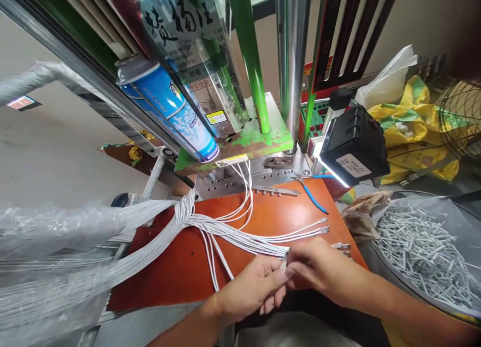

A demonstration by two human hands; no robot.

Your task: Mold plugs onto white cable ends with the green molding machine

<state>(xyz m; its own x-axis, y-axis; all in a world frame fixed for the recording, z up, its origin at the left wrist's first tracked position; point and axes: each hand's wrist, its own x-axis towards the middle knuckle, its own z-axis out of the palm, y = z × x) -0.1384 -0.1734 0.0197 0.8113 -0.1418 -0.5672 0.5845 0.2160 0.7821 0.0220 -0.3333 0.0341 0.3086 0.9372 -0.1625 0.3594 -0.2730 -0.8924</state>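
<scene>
Near the table's front edge, my left hand (pixel 253 289) and my right hand (pixel 319 264) meet, fingertips almost touching. Both pinch a small metal-ended piece (pixel 284 261) at the end of a white cable; the fingers partly hide it. A thick bundle of white cables (pixel 225 230) runs from the left across the orange table (pixel 285 211), some ends reaching behind my right hand. A few metal connector ends (pixel 341 246) lie just beyond my right wrist. Other cables (pixel 249 186) lead up under the green machine plate (pixel 263 136).
Blue-handled pliers (pixel 315 199) and a metal strip (pixel 276 190) lie at the table's back. A blue spray can (pixel 176 116) leans on the machine. A black lamp (pixel 355 146) overhangs the right edge, beside a bin of white offcuts (pixel 424 246). Plastic-wrapped cables (pixel 56 231) hang left.
</scene>
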